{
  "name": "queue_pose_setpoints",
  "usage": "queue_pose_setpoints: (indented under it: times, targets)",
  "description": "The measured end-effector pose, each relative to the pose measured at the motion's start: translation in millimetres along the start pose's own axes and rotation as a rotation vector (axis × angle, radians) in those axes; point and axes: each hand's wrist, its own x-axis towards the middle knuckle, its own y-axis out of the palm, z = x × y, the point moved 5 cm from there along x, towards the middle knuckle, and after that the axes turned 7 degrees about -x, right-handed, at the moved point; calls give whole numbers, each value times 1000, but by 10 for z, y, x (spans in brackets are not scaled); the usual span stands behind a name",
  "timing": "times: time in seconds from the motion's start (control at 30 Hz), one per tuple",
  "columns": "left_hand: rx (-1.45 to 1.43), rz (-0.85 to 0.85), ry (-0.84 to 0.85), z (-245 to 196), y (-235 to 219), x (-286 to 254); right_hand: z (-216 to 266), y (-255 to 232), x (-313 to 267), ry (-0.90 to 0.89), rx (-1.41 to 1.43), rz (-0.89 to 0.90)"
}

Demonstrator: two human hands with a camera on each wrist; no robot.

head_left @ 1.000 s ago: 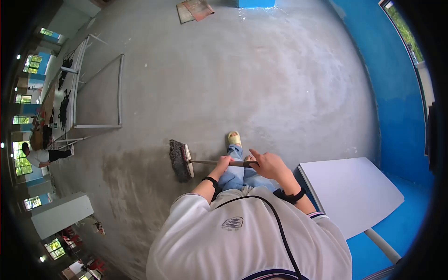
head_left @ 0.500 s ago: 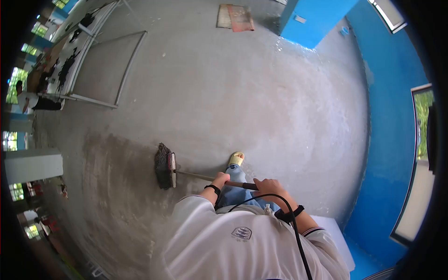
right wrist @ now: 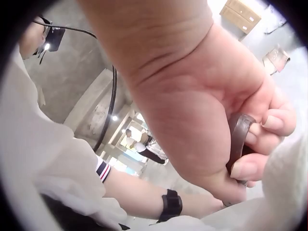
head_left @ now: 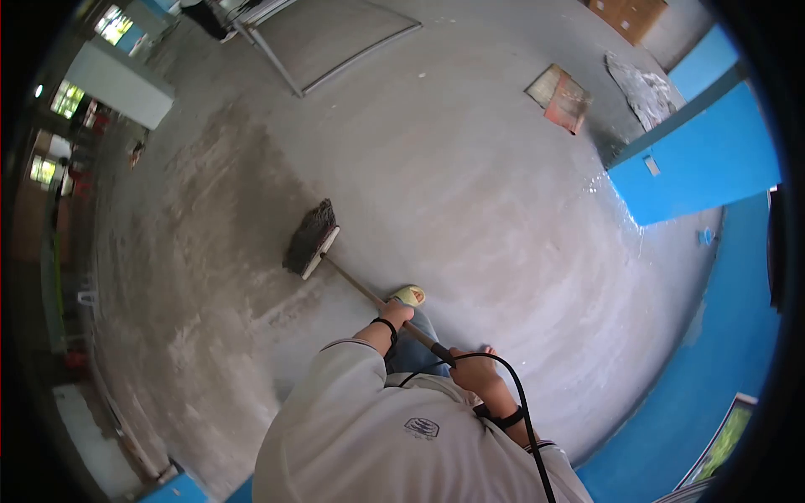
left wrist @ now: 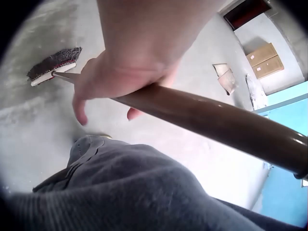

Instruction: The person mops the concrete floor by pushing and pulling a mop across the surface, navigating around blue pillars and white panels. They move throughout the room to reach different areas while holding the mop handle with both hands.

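Observation:
A mop with a wide, dark, shaggy head [head_left: 309, 240] on a white bar lies against the grey floor, ahead and to the left in the head view. Its brown handle [head_left: 359, 283] slopes back toward the body. Partway along the handle, my left hand [head_left: 397, 312] grips it; in the left wrist view that hand [left wrist: 130, 72] is over the pole, a thumb and fingertip showing below. My right hand [head_left: 474, 371] holds the dark grip at the upper end. In the right wrist view, its fingers [right wrist: 272, 122] curl round the handle's end, which has a dark loop [right wrist: 239, 134].
Damp dark floor [head_left: 226, 176] spreads around the mop head. A blue pillar [head_left: 696, 168], a folded mat [head_left: 562, 99] and a cardboard box [head_left: 629, 17] stand or lie at the right. A metal frame [head_left: 360, 59] is ahead. A black cable [head_left: 524, 402] hangs across the shirt.
The head view has turned, so the pillar and mat sit lower and the white board has left view. The mop handle now slants more steeply up-left; both hands keep hold of it.

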Motion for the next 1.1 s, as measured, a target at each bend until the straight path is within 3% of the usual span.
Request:
queue_pose_setpoints:
  times: [0.03, 0.1, 0.17, 0.2, 0.23, 0.27, 0.3, 0.33, 0.37, 0.4, 0.43, 0.47, 0.6, 0.67, 0.7, 0.73, 0.8, 0.83, 0.87, 0.93, 1.0, 1.03, 1.1]
  targets:
    - [-68, -8, -16, -98, 255, -138, -146, -92, -225, 22, -14, -4]
    - [476, 243, 179, -413, 835, -539, -607, -51, -548, 72, -39, 35]
    - [721, 249, 404, -555, 1784, -731, -1246, 107, -1038, 39, -85, 67]
    - [632, 116, 478, -644, 2172, -955, -1604, 194, -1296, 50, -79, 81]
    - [536, 53, 360, -776, 2456, -1251, -1930, 316, -1576, 72, -56, 96]
    - [642, 267, 511, -566, 3328, -763, -2198, 449, -1897, 105, -28, 116]
    - [429, 264, 402, -960, 3299, -1564, -2465, 481, -2221, 137, -11, 98]
    - [388, 143, 479, -976, 3957, -1018, -2621, 314, -2372, 161, -2, 67]
    - [498, 148, 440, -1143, 4110, -1362, -2687, 188, -2584, 195, -86, 75]
    - [331, 195, 346, -1164, 4614, -1042, -2737, 34, -2739, 222, -170, 77]
    - [316, 190, 332, -801, 4313, -1569, -2711, -206, -2801, 207, -177, 11]
    - [146, 236, 518, -1452, 4082, -1972, -2801, -246, -2863, 195, -111, 21]
    - [102, 258, 412, -1425, 3995, -2247, -3062, 111, -2905, 207, -58, -72]
    - [142, 213, 418, -1307, 4030, -2054, -3041, 195, -2869, 179, -109, -87]
    - [61, 56, 418, -1172, 4086, -1837, -3010, 250, -2851, 166, -99, -84]
    - [68, 50, 402, -1084, 4073, -1869, -2963, 315, -2853, 163, -71, -99]
    - [-354, 63, 260, -822, 4039, -1865, -2891, 499, -2861, 164, -20, -135]
    - [-405, -50, 298, -672, 4091, -1915, -2895, 580, -2863, 166, -3, -152]
    - [-228, -62, 291, -624, 4038, -2077, -2916, 646, -2777, 161, 15, -176]
    - [-249, -212, 227, -455, 4010, -2056, -2916, 863, -2608, 170, 72, -206]
    - [-294, -203, 236, -327, 3843, -1786, -2884, 1143, -2704, 224, 137, -183]
    - [-471, -130, 182, -269, 3614, -1806, -2784, 1234, -2586, 199, 149, -210]
    - [-447, -180, 88, -51, 3289, -1665, -2568, 1464, -2280, 193, 282, -124]
